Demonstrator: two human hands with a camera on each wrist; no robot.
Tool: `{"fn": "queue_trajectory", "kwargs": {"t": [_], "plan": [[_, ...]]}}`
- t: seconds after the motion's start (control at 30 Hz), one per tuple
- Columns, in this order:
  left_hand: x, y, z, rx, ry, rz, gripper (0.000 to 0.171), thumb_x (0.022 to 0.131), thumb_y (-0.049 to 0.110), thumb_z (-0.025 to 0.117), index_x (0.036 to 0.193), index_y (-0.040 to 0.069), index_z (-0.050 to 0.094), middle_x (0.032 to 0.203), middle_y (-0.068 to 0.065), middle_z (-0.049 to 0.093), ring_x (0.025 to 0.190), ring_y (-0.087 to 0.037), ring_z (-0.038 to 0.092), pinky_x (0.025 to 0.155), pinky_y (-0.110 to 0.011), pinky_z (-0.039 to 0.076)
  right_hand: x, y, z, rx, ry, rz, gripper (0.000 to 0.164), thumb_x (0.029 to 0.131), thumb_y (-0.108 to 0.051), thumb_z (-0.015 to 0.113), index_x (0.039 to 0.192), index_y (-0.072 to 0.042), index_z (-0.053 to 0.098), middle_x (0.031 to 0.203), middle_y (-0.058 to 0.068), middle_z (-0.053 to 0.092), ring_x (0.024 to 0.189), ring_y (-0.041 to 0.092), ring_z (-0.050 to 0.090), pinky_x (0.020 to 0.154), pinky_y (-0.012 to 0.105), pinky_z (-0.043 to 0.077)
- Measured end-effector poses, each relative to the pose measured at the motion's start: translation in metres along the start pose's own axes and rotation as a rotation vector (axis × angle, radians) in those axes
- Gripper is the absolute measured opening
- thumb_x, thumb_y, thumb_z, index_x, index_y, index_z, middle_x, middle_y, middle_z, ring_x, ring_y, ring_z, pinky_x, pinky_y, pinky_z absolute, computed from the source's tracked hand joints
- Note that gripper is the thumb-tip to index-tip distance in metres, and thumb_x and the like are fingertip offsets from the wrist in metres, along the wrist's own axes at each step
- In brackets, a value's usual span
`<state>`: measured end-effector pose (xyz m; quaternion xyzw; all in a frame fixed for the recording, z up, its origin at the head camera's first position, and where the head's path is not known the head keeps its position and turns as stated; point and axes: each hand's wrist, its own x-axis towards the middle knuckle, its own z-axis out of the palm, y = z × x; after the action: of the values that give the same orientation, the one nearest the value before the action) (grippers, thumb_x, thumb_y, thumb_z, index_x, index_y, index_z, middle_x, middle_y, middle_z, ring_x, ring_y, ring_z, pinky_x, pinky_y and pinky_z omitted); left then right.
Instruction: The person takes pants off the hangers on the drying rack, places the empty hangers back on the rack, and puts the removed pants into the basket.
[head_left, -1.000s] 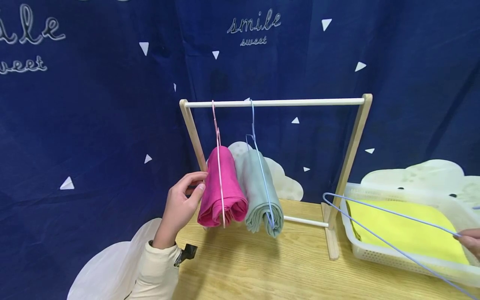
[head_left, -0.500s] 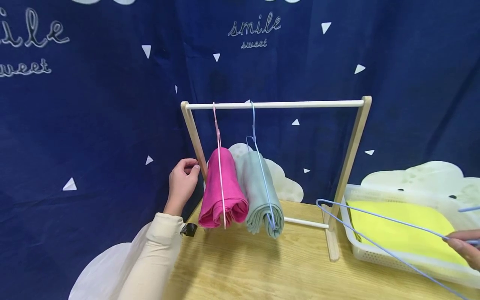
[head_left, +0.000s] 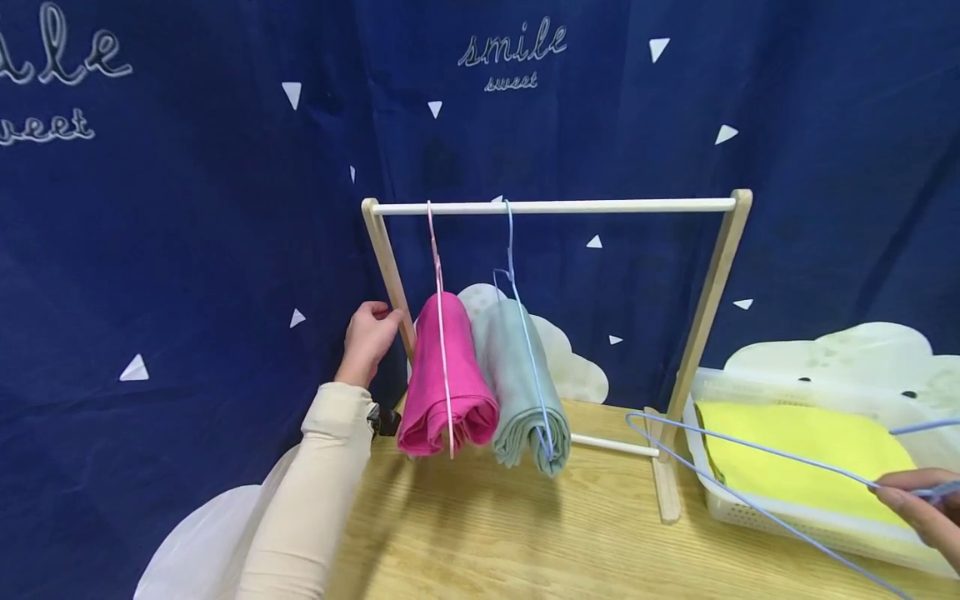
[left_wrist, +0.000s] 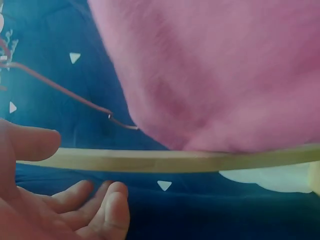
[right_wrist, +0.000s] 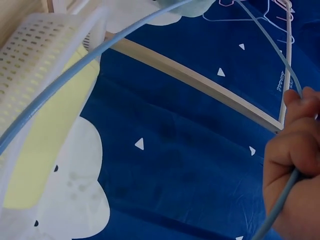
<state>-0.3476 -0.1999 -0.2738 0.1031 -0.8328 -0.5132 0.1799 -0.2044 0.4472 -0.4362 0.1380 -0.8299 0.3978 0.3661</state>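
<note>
My left hand point(head_left: 369, 337) is at the rack's left wooden post point(head_left: 387, 265), its fingers loosely bent. In the left wrist view the post point(left_wrist: 150, 161) crosses between the spread thumb and fingers, which are not curled round it. Beside it a rolled magenta cloth point(head_left: 446, 367) hangs on a pink hanger point(head_left: 433, 246). A rolled pale green cloth point(head_left: 517, 367) hangs on a blue hanger point(head_left: 511, 246) to its right. My right hand point(head_left: 926, 508), at the right edge, grips another blue hanger point(right_wrist: 50, 92) near its neck, its pointed end toward the rack's right foot.
A white plastic basket point(head_left: 738, 507) with a folded yellow cloth point(head_left: 810, 462) stands right of the rack. The rack's white top bar point(head_left: 622, 206) runs above the wooden table point(head_left: 600, 533). A dark blue curtain point(head_left: 187, 250) hangs behind.
My left hand has moved up and away from beside the magenta cloth to the left post. My right hand has come further into view, bringing its blue hanger slightly left and down.
</note>
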Motion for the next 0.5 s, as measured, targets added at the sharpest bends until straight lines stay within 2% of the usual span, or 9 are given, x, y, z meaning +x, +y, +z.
{"fn": "queue_trajectory", "kwargs": {"t": [0.03,0.07,0.1,0.23,0.37,0.5], "plan": [[0.002,0.003,-0.001,0.009,-0.009,0.001,0.05,0.095,0.029,0.057,0.135,0.0,0.051,0.136,-0.02,0.057,0.126,-0.034,0.054,0.109,-0.046,0.042,0.002,-0.015,0.001,0.03,-0.001,0.014,0.045,0.086,0.018,0.059,0.089,-0.025,0.072,0.052,-0.015,0.043,0.037,0.002,0.032,0.033,0.022,0.019],[0.003,0.005,-0.001,0.013,-0.018,0.001,0.049,0.095,0.029,0.057,0.134,0.0,0.051,0.136,-0.02,0.057,0.126,-0.034,0.054,0.109,-0.046,0.043,0.002,-0.026,0.002,0.021,0.001,0.007,0.046,0.087,0.018,0.059,0.089,-0.026,0.072,0.052,-0.017,0.042,0.037,0.001,0.032,0.033,0.021,0.019],[0.005,0.007,-0.002,0.017,-0.022,0.003,0.049,0.095,0.028,0.057,0.134,0.0,0.052,0.135,-0.02,0.058,0.125,-0.034,0.054,0.108,-0.046,0.043,0.002,-0.034,0.003,0.03,0.005,-0.006,0.055,0.087,0.017,0.058,0.089,-0.037,0.069,0.053,-0.019,0.042,0.038,-0.001,0.032,0.034,0.02,0.019],[0.01,0.014,-0.003,0.045,-0.025,0.023,0.044,0.095,0.026,0.057,0.13,-0.001,0.055,0.131,-0.021,0.06,0.12,-0.034,0.056,0.107,-0.047,0.044,0.008,-0.09,0.009,0.091,0.011,0.031,0.07,0.09,0.016,0.054,0.093,-0.053,0.059,0.053,-0.015,0.042,0.04,0.005,0.03,0.036,0.026,0.018],[0.014,0.017,-0.002,0.084,-0.012,0.066,0.041,0.095,0.027,0.057,0.125,-0.001,0.058,0.125,-0.022,0.062,0.115,-0.036,0.058,0.104,-0.048,0.046,0.012,-0.125,0.013,0.1,0.039,-0.009,0.071,0.089,0.02,0.051,0.09,-0.051,0.062,0.054,-0.02,0.041,0.039,0.005,0.029,0.035,0.025,0.017],[0.018,0.019,-0.002,0.107,0.03,0.104,0.039,0.095,0.028,0.057,0.122,0.0,0.061,0.12,-0.022,0.065,0.113,-0.037,0.059,0.1,-0.049,0.048,0.013,-0.126,0.014,0.17,0.047,-0.033,0.071,0.088,0.022,0.049,0.091,-0.047,0.064,0.054,-0.019,0.042,0.039,0.005,0.029,0.034,0.024,0.016]]}}
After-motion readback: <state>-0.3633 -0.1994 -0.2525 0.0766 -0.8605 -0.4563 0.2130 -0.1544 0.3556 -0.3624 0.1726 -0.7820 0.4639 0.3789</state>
